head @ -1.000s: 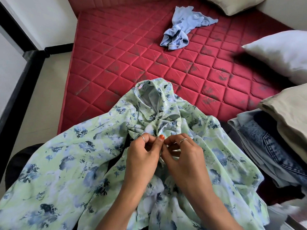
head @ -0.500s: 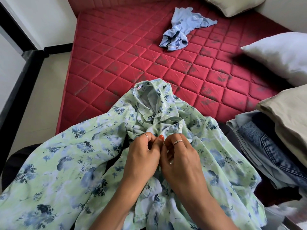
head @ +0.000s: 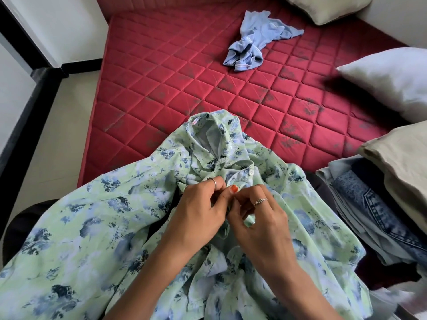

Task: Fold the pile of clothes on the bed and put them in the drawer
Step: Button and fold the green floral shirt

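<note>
A light green shirt with a blue floral print (head: 97,227) lies spread over the near edge of the red quilted mattress (head: 175,72), collar pointing away from me. Both hands meet at its button front just below the collar. My left hand (head: 198,215) pinches one edge of the placket between thumb and fingers. My right hand (head: 258,218) pinches the other edge beside it. A white button (head: 250,172) shows just above the hands. A crumpled light blue garment (head: 254,42) lies far back on the mattress.
A stack of folded clothes with denim jeans (head: 379,213) and a beige piece (head: 404,162) sits at the right. A white pillow (head: 392,79) and a beige pillow (head: 328,8) lie at the right and back. Pale floor (head: 53,139) runs along the left of the mattress.
Both hands stay together at the shirt's placket; the fingers have shifted slightly on the fabric and the right hand has drawn a little away from the left.
</note>
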Motion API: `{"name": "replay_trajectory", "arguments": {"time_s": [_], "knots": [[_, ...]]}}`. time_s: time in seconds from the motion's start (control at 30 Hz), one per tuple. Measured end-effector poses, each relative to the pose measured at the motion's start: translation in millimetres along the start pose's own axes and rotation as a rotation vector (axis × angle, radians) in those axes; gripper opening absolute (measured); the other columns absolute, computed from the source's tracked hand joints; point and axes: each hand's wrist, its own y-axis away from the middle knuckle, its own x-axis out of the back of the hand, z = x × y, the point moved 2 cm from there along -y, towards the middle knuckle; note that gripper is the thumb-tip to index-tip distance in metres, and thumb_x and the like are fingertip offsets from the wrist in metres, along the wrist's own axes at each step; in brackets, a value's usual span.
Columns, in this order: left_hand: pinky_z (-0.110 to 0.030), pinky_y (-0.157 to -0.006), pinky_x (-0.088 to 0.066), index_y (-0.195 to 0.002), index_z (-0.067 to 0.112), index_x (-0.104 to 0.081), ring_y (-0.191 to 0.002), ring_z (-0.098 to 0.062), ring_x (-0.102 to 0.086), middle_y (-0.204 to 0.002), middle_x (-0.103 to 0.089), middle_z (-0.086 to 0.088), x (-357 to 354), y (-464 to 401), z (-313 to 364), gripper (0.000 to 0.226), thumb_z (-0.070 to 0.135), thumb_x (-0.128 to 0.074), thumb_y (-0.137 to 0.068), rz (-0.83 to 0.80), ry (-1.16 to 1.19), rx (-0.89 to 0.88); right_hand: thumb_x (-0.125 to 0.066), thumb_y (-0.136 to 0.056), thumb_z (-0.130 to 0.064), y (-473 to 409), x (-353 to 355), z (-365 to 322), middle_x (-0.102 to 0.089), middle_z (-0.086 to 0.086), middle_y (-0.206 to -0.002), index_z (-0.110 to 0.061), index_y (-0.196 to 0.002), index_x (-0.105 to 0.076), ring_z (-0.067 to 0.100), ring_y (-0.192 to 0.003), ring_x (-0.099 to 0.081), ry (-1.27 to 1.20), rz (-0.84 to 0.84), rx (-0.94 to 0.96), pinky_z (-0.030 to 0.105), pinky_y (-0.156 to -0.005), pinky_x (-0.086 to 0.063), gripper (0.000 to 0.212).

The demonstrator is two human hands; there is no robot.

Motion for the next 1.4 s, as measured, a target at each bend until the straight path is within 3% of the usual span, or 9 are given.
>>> {"name": "replay_trajectory", "arguments": {"time_s": [0.27, 0.47, 0.6, 0.7, 0.8, 0.9, 1.07, 1.23, 1.4], "knots": [[-0.029, -0.048, -0.030, -0.065, 0.018, -0.041, -0.049, -0.006, -0.031, -0.051, -0.037, 0.010, -2.2, -2.3, -3.0, 0.036, 0.039, -0.047, -0.094, 0.005, 0.154, -0.035, -0.061, -0.085, -0.017, 0.5, -5.1, 0.0, -0.062, -0.002, -0.071, -0.008, -0.084, -0.058, 0.009, -0.061, -0.058, -0.199, 0.119, -0.052, 0.024, -0.058, -0.050, 0.010], [-0.025, -0.050, -0.030, -0.065, 0.028, -0.043, -0.052, -0.005, -0.032, -0.052, -0.036, 0.012, 4.0, -9.2, -1.9, 0.033, 0.039, -0.047, -0.095, -0.083, 0.222, -0.071, -0.060, -0.091, -0.002, -11.7, -0.1, -1.7, -0.056, -0.003, -0.057, -0.008, -0.080, -0.057, 0.004, -0.049, -0.047, -0.728, -0.047, -0.497, 0.015, -0.046, -0.036, 0.013], [-0.022, -0.046, -0.025, -0.066, 0.020, -0.049, -0.049, -0.005, -0.029, -0.051, -0.032, 0.011, 6.7, -16.1, -2.1, 0.034, 0.039, -0.050, -0.095, -0.107, 0.253, -0.069, -0.057, -0.078, -0.003, -28.6, 3.6, 5.5, -0.052, 0.003, -0.057, -0.007, -0.076, -0.058, 0.008, -0.047, -0.047, -1.193, -0.234, -0.822, 0.014, -0.046, -0.042, 0.005], [-0.020, -0.045, -0.024, -0.070, 0.008, -0.056, -0.046, -0.006, -0.028, -0.048, -0.031, 0.010, 9.3, -24.7, 0.9, 0.040, 0.044, -0.051, -0.089, -0.090, 0.243, -0.041, -0.059, -0.081, -0.010, -37.9, 10.5, 11.8, -0.056, 0.002, -0.065, -0.011, -0.079, -0.060, 0.009, -0.054, -0.050, -1.118, -0.326, -0.782, 0.017, -0.052, -0.045, 0.002], [-0.023, -0.046, -0.025, -0.068, 0.004, -0.056, -0.045, -0.007, -0.028, -0.047, -0.030, 0.009, 13.2, -38.4, 2.7, 0.043, 0.042, -0.056, -0.089, -0.025, 0.195, -0.037, -0.056, -0.095, -0.017, -36.2, 13.9, 12.2, -0.060, 0.003, -0.075, -0.009, -0.088, -0.058, 0.013, -0.063, -0.053, -0.872, -0.263, -0.624, 0.023, -0.060, -0.048, 0.011], [-0.021, -0.046, -0.027, -0.066, 0.002, -0.056, -0.045, -0.007, -0.030, -0.047, -0.034, 0.008, 16.4, -52.8, 4.4, 0.041, 0.033, -0.061, -0.092, 0.038, 0.108, -0.051, -0.064, -0.086, -0.039, -24.4, 16.8, 6.8, -0.062, -0.006, -0.076, -0.017, -0.089, -0.060, 0.011, -0.066, -0.055, -0.609, -0.173, -0.487, 0.029, -0.062, -0.047, 0.023], [-0.017, -0.045, -0.027, -0.065, 0.001, -0.059, -0.045, -0.009, -0.037, -0.046, -0.040, 0.005, 16.8, -69.9, 17.0, 0.042, 0.033, -0.061, -0.092, 0.061, -0.047, -0.093, -0.070, -0.082, -0.038, -5.6, 20.6, 1.8, -0.059, -0.011, -0.083, -0.028, -0.094, -0.055, 0.012, -0.073, -0.058, -0.130, -0.117, -0.231, 0.023, -0.064, -0.047, 0.022], [-0.015, -0.046, -0.029, -0.065, 0.001, -0.055, -0.047, -0.010, -0.036, -0.048, -0.037, 0.002, 2.1, -80.4, 27.2, 0.045, 0.036, -0.060, -0.093, -0.056, -0.101, -0.099, -0.070, -0.085, -0.011, -4.9, 24.8, 11.2, -0.064, -0.009, -0.071, -0.024, -0.078, -0.060, 0.010, -0.061, -0.058, -0.208, -0.076, -0.389, 0.022, -0.056, -0.047, 0.018], [-0.016, -0.054, -0.036, -0.083, 0.008, -0.068, -0.051, -0.002, -0.045, -0.055, -0.050, 0.008, 1.1, -72.5, 22.6, 0.032, 0.036, -0.056, -0.095, -0.140, -0.036, -0.050, -0.067, -0.087, -0.014, -2.0, 37.6, 24.8, -0.059, -0.009, -0.062, -0.015, -0.079, -0.065, 0.006, -0.055, -0.048, -0.475, -0.124, -0.612, 0.015, -0.052, -0.039, 0.008]]}}
